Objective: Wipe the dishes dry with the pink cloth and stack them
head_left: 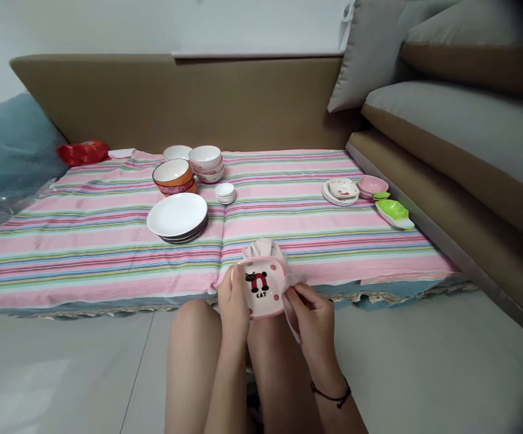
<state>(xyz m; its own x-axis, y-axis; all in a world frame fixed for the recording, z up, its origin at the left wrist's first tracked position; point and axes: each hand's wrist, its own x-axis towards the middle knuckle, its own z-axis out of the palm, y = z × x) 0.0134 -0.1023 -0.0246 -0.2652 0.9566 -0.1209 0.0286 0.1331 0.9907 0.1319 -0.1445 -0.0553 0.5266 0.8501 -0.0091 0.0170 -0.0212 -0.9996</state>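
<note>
My left hand (pixel 233 304) holds a small square pink-rimmed dish (pixel 261 288) with a black cat picture and the word CAT, gripping its left edge. My right hand (pixel 313 316) grips a pale pink cloth (pixel 268 248) that wraps behind and along the right side of the dish. Both hands are over my knees, just in front of the striped cloth's (pixel 84 241) near edge.
On the striped cloth: a stack of white plates (pixel 177 217), orange bowls (pixel 173 175), white bowls (pixel 206 161), tiny white dishes (pixel 225 192), small plates (pixel 340 191), a pink bowl (pixel 372 185), green dishes (pixel 394 212). A red object (pixel 83 152) lies back left. Cushions (pixel 451 132) stand right.
</note>
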